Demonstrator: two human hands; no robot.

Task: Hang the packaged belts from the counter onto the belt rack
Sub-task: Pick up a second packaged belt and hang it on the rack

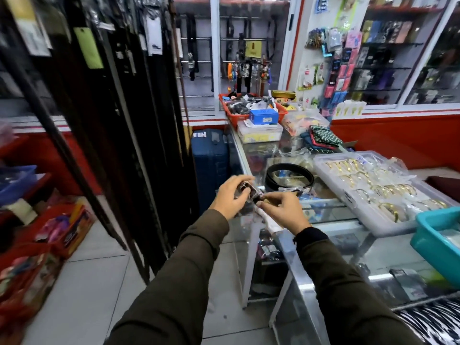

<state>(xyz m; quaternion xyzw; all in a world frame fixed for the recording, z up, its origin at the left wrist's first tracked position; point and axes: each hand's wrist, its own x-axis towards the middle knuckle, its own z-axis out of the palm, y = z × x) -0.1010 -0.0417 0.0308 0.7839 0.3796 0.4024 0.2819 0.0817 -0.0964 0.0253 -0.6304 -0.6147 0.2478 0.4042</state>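
My left hand (pixel 232 198) and my right hand (pixel 283 210) both grip the buckle end of a packaged belt (pixel 252 194) in clear plastic, held over the near left corner of the glass counter (pixel 353 235). The rest of that package hangs down below my hands. A coiled black belt (pixel 290 176) lies on the counter just beyond my hands. The belt rack (pixel 119 95) stands to the left, full of dark belts hanging with paper tags.
A clear box of gold bangles (pixel 378 185), a teal tub (pixel 438 235) and folded cloth sit on the counter to the right. A red basket (pixel 249 105) and boxes stand at its far end. A blue suitcase (pixel 210 165) stands beside the counter. Red boxes (pixel 37 257) line the floor on the left.
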